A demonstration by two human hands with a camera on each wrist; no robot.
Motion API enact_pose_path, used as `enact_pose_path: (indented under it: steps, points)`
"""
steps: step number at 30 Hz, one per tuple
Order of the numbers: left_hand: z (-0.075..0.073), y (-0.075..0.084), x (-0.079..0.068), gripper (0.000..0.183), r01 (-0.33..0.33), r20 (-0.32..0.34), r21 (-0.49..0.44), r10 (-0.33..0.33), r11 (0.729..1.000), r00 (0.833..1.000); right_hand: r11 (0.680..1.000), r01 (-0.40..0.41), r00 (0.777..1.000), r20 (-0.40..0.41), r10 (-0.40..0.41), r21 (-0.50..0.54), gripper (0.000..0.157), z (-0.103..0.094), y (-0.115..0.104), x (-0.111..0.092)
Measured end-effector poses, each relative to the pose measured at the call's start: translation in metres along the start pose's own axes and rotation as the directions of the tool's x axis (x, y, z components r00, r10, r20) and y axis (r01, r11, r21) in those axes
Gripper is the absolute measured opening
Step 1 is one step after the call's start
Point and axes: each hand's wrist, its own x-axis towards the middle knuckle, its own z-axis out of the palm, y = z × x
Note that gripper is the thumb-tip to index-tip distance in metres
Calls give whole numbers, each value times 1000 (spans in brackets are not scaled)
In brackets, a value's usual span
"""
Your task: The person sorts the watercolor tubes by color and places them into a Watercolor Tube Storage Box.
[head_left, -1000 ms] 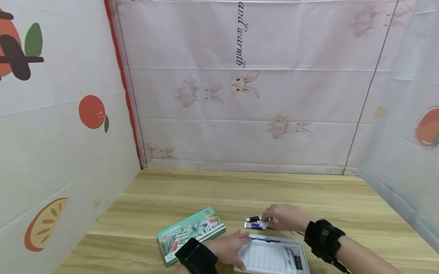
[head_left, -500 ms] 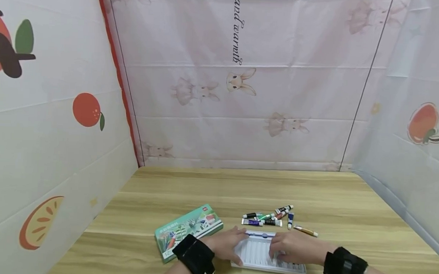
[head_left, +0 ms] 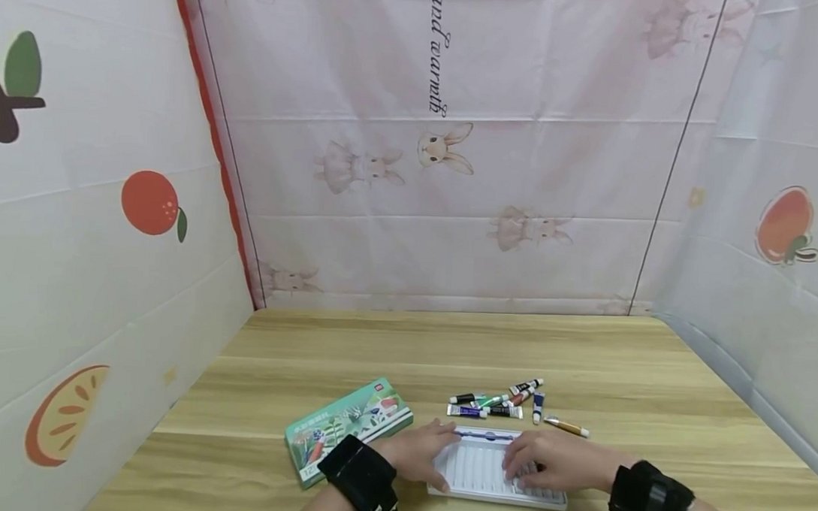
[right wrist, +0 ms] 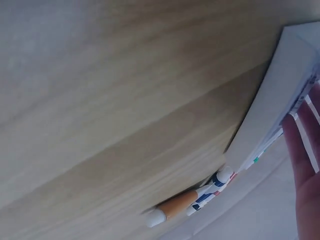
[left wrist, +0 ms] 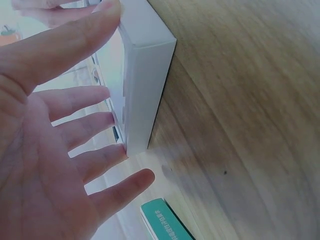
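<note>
My left hand (head_left: 416, 451) rests on the left end of a white plastic tray (head_left: 455, 486), fingers spread along its far side and thumb at the near edge. In the left wrist view its fingers (left wrist: 80, 100) look straight against the rim. My right hand (head_left: 554, 460) reaches down into the slotted tray with bent fingers, pinching a paint tube (head_left: 540, 467). Only a dark bit of that tube shows below the palm. A thin paintbrush (head_left: 484, 436) lies along the tray's far side. In the right wrist view the fingertips at the tray are partly cut off.
Beyond the tray lie several loose paint tubes, among them a purple one (head_left: 467, 412), a green one (head_left: 492, 400), a blue one (head_left: 537, 408) and an ochre one (head_left: 567, 426). A green paint box (head_left: 349, 426) lies flat to the left. Printed cloth walls (head_left: 450, 234) enclose the wooden table.
My right hand has come back from the loose tubes into the tray, and the whole group of tubes is now visible. My left hand stays on the tray. The head view has shifted slightly.
</note>
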Motion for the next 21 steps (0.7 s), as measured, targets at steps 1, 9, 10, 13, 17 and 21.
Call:
enact_pose_path:
  steps: [1, 9, 10, 13, 17, 21]
  points:
    - [0, 0, 0, 72, 2, 2, -2, -2, 1000, 1000, 1000, -14, 1000, 5, 14, 8, 18, 0, -1, 0]
    - [1, 0, 1, 73, 10, 10, -7, -10, 1000, 1000, 989, -138, 987, 93, 133, 49, 13, -9, -9, 10]
    - [1, 0, 1, 72, 9, 9, -5, -9, 1000, 1000, 988, -150, 984, 102, 145, 43, 13, -9, -10, 12]
    - [1, 1, 1, 72, 14, 12, -7, -13, 1000, 1000, 986, -169, 980, 110, 168, 5, 11, -9, -13, 14]
    - [0, 1, 1, 72, 20, 16, -1, -20, 1000, 1000, 985, -168, 982, 87, 170, -29, 10, -8, -16, 13]
    - [-1, 2, 1, 73, 18, 18, 3, -19, 1000, 1000, 984, -168, 982, 76, 172, -55, 17, -8, -17, 11]
